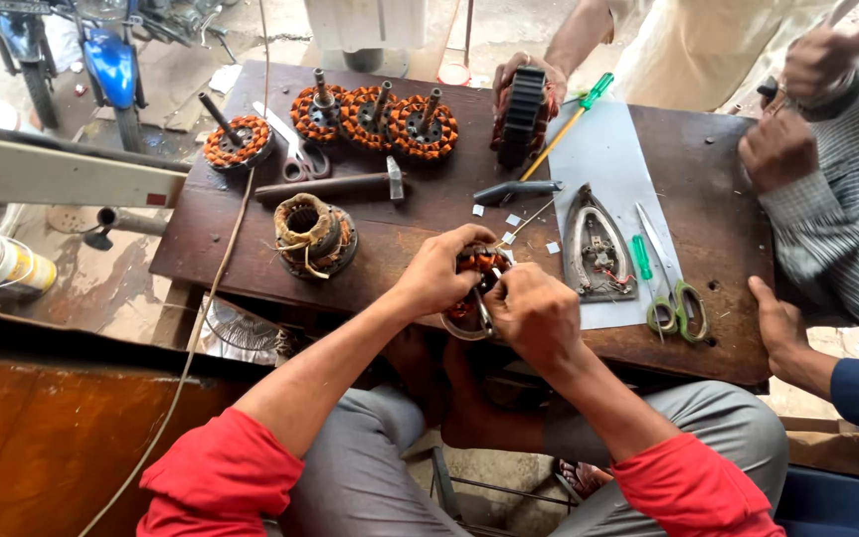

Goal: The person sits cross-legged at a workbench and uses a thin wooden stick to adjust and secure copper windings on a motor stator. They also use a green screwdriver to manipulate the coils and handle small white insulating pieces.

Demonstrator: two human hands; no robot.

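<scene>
Around us, the dark wooden workbench is crowded. Along its far edge stand four motor stators wound in orange copper wire: one alone at the left, then three touching in a row. Just in front of them lie steel scissors and a hammer, and nearer still sits another stator bound in pale tape. A grey sheet on the right side of the bench carries an opened flat-iron sole plate, a green-handled screwdriver, green-handled scissors and a long green-tipped screwdriver. A dark handle-shaped part and small white scraps lie beside the sheet. Across the bench another person's hand props a black ribbed rotor on edge; two more people's hands rest at the right edge. A cable trails off the left side.

At the near edge, between our knees and the bench, we grip a small stator with copper windings. Our left hand is curled closed around its upper left side, and our right hand is clenched against its right, mostly hiding it. A metal ring shows below the fingers.
</scene>
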